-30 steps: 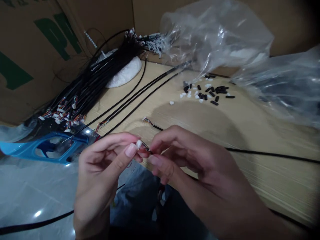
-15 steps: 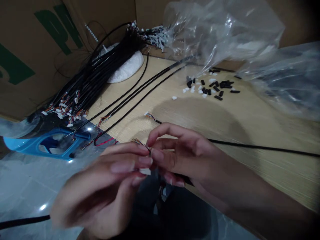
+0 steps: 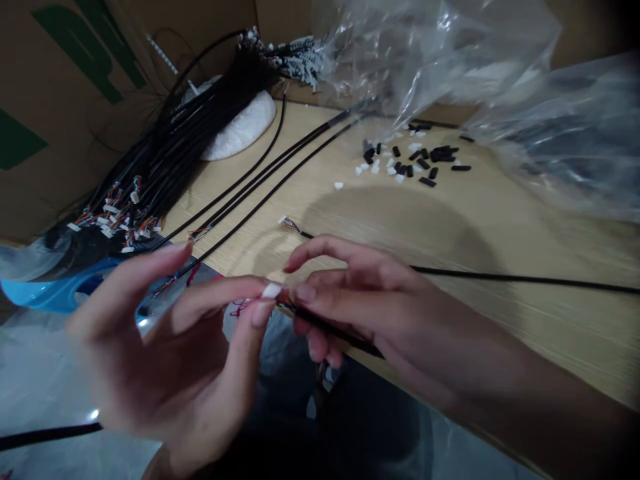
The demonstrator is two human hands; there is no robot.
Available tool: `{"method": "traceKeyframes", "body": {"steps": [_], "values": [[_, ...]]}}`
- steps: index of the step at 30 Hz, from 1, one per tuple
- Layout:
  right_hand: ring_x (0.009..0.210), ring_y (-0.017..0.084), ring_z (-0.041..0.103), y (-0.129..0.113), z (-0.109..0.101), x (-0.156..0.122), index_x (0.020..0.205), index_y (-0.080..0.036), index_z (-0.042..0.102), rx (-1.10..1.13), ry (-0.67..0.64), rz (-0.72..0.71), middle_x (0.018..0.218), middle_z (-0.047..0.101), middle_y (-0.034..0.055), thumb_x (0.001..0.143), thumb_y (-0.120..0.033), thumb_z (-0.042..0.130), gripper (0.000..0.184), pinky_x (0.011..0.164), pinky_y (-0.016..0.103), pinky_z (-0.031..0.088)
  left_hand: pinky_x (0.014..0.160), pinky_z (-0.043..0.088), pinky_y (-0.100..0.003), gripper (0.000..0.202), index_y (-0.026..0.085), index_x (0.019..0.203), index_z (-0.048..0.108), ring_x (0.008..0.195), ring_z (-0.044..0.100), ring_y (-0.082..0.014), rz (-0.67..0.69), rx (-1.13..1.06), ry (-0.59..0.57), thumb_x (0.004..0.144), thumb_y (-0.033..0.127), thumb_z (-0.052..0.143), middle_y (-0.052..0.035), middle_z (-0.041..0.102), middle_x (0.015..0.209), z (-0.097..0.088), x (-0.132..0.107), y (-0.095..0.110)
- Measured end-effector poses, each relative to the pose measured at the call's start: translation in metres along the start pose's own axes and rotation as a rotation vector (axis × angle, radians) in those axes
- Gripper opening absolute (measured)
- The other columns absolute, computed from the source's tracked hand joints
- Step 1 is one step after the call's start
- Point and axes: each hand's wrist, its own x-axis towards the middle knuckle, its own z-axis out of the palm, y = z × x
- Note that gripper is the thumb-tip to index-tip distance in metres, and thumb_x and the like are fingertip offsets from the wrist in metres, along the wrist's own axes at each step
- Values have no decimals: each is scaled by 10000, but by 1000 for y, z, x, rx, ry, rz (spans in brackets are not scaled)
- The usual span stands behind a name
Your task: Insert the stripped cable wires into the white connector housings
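Note:
Between thumb and index finger, my left hand [image 3: 175, 347] pinches a small white connector [image 3: 272, 291], its other fingers raised away. My right hand [image 3: 345, 300] grips a black cable [image 3: 345, 333] close to its end, where thin coloured wires come out beside the connector. Whether those wires sit in the connector's slots is too small to tell. Behind my right hand another black cable [image 3: 500, 275] lies on the table, ending in a white plug [image 3: 285, 221] on coloured wires.
Loose black sleeves and white connector pieces [image 3: 427, 180] lie scattered on the wooden table [image 3: 550, 347]. A big bundle of black cables [image 3: 200, 127] rests at the back left by a cardboard box [image 3: 30, 80]. Clear plastic bags [image 3: 450, 53] fill the back. A blue plastic object [image 3: 40, 293] lies left.
My left hand has spread its upper fingers and now shows the white connector between thumb and index finger. My right hand's fingertips have shifted slightly. The view has moved a little.

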Motion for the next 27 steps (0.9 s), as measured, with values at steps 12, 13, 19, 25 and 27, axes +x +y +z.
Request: {"method": "traceKeyframes", "body": {"steps": [12, 13, 19, 25, 27], "values": [[651, 66, 712, 30, 14, 3, 807, -248, 715, -430, 387, -710, 750, 753, -84, 828, -100, 731, 150, 597, 121, 558, 667, 610, -98, 309, 285, 1010, 704, 627, 748, -80, -302, -291, -202, 747, 234, 858, 97, 795, 716, -1, 19, 6], [672, 64, 720, 33, 15, 4, 803, -247, 717, -430, 425, -763, 760, 759, -86, 817, -80, 738, 168, 622, 111, 564, 666, 606, -84, 306, 290, 1004, 708, 623, 746, -73, -314, -298, -205, 744, 237, 860, 100, 796, 719, 0, 19, 7], [647, 80, 734, 32, 18, 2, 792, -219, 728, -438, 427, -711, 763, 781, -63, 819, -113, 736, 110, 595, 129, 583, 624, 609, -103, 299, 319, 1010, 722, 586, 737, -90, -354, -246, -190, 749, 252, 851, 121, 787, 705, 2, 14, 6], [687, 74, 732, 33, 20, 1, 864, -229, 709, -579, 477, -822, 813, 780, -78, 861, -100, 688, 131, 643, 146, 580, 611, 616, -153, 373, 367, 1022, 720, 596, 741, -98, -385, -152, -107, 700, 268, 880, 129, 784, 706, 5, 10, 7], [684, 76, 731, 35, 19, 2, 882, -232, 707, -605, 493, -890, 820, 778, -77, 876, -114, 672, 123, 630, 150, 576, 619, 619, -169, 385, 361, 1033, 732, 621, 756, -116, -390, -167, -117, 688, 304, 894, 101, 790, 699, 4, 11, 8]]}}
